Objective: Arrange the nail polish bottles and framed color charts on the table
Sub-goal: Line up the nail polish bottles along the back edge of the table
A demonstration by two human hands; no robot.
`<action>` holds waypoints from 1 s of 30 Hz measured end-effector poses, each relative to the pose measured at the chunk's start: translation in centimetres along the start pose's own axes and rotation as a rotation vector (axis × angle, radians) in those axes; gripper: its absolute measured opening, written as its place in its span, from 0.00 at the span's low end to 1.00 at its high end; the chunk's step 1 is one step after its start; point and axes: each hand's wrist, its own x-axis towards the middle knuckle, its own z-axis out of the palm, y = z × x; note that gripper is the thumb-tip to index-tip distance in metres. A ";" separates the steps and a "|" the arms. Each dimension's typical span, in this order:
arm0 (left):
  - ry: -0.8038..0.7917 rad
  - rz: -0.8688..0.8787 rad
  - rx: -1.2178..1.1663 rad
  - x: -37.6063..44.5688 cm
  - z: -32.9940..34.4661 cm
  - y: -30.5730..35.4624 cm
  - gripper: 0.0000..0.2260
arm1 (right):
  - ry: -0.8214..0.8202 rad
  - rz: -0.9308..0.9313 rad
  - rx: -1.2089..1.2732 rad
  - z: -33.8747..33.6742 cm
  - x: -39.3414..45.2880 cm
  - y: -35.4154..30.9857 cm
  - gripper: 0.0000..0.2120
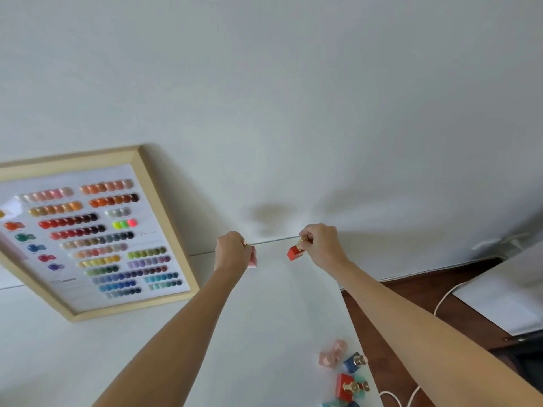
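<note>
Nail polish bottles are held one in each hand at the far edge of a white table [88, 362], close to a white wall [293, 83]. Both bare arms reach straight forward. The left hand [232, 251] curls its fingers round a pale pink bottle [253, 261], mostly hidden by the hand. The right hand [321, 245] pinches the gold cap of a red bottle [294, 253] with a square, blocky body, held tilted. To the left, a framed color chart [97, 233] with a light wooden frame leans against the wall, showing rows of glossy round swatches. Near the table's right edge sits a cluster of bottles [345, 374]: pink, blue, red and teal, square with metallic caps. A white cable [440, 301] lies on the dark wooden floor [411, 295] beyond.
</note>
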 end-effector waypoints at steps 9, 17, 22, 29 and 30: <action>0.043 -0.069 0.028 3.3 1.4 -1.6 0.15 | -0.006 -0.052 0.059 5.2 3.1 -2.0 0.03; 0.038 -0.030 0.073 4.5 2.4 -1.8 0.14 | -0.016 -0.064 0.038 7.6 4.4 -2.4 0.04; 0.030 -0.012 0.084 4.9 3.0 -1.8 0.12 | 0.000 -0.063 0.017 8.2 4.8 -2.2 0.05; 0.004 0.033 0.158 5.3 2.9 -1.5 0.11 | -0.026 -0.068 0.010 7.9 5.2 -2.4 0.07; 0.011 0.040 0.160 5.3 2.8 -1.6 0.13 | -0.029 -0.068 0.016 7.5 5.1 -2.3 0.08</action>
